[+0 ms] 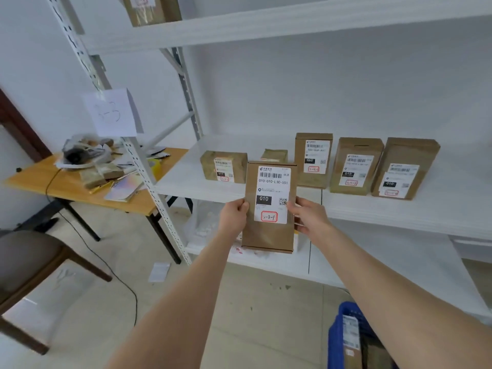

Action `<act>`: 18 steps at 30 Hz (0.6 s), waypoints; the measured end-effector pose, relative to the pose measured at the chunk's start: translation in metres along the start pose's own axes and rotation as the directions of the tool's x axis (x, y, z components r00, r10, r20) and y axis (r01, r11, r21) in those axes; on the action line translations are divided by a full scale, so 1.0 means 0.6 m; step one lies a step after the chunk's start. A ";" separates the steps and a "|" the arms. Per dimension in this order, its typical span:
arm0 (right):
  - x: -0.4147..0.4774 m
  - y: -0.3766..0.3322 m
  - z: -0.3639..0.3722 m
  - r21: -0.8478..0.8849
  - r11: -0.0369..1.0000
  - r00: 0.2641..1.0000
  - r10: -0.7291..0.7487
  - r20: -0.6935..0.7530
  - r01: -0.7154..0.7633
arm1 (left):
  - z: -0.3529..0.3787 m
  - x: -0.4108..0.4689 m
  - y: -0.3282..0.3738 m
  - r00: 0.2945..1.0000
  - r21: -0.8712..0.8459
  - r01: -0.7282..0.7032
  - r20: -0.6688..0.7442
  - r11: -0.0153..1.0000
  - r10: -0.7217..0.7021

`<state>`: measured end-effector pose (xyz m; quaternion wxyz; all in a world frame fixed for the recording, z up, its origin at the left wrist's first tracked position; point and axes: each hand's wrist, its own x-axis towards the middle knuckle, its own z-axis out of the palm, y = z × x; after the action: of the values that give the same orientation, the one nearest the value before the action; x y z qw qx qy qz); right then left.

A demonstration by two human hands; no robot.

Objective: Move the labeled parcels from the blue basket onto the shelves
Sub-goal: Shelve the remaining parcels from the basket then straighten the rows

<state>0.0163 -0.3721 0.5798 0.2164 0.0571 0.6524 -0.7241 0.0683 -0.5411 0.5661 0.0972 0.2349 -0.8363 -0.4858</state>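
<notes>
Before shelf (386, 215) edge — upright parcel (267, 235)

A parcel storeroom — white metal shelving (266, 27) holding labelled cardboard parcels (355, 166), a numbered paper sign (110, 113).

Blue basket (336, 342) at five o'clock cropped by bottom edge; small parcel (274, 155) mostly hidden behind held parcel (269, 235); box (149, 9) at eleven o'clock cut off above.

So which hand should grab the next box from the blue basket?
Probably the right hand: the blue basket sits low on that side, beside that forearm. The left hand is farther, across the held parcel.
</notes>
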 end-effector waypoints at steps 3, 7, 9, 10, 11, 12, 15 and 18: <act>0.050 -0.018 0.023 -0.006 1.000 1.000 0.007 0.026 -0.007 | -0.010 0.056 -0.003 0.999 -0.018 0.034 -0.038 0.999 -0.035; 0.109 -0.034 0.052 -0.003 1.000 0.998 0.013 0.061 -0.013 | -0.025 0.113 -0.007 0.997 -0.005 0.042 -0.071 0.999 -0.043; 0.129 -0.039 0.067 0.013 1.000 0.998 0.016 0.065 -0.017 | -0.033 0.132 -0.008 0.996 -0.001 0.043 -0.083 0.999 -0.043; 0.139 -0.040 0.075 0.019 1.000 0.998 0.018 0.066 -0.019 | -0.038 0.140 -0.007 0.995 0.001 0.040 -0.092 0.999 -0.040; 0.148 -0.042 0.083 0.020 1.000 0.997 0.018 0.068 -0.020 | -0.043 0.147 -0.004 0.994 0.002 0.040 -0.099 0.999 -0.040; 0.157 -0.044 0.090 0.015 1.000 0.998 0.017 0.068 -0.018 | -0.048 0.155 -0.002 0.993 -0.005 0.043 -0.106 0.999 -0.043; 0.186 -0.051 0.111 0.009 1.000 0.998 0.005 0.063 -0.005 | -0.062 0.182 0.003 0.991 0.001 0.048 -0.121 0.999 -0.048; 0.209 -0.061 0.133 0.015 1.000 0.997 -0.010 0.071 0.009 | -0.077 0.215 0.002 0.993 0.018 0.027 -0.113 0.999 -0.025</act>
<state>-0.0951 -0.4774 0.5792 0.2353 0.0299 0.6392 -0.7315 -0.0266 -0.6388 0.5821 0.1358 0.2738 -0.8309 -0.4649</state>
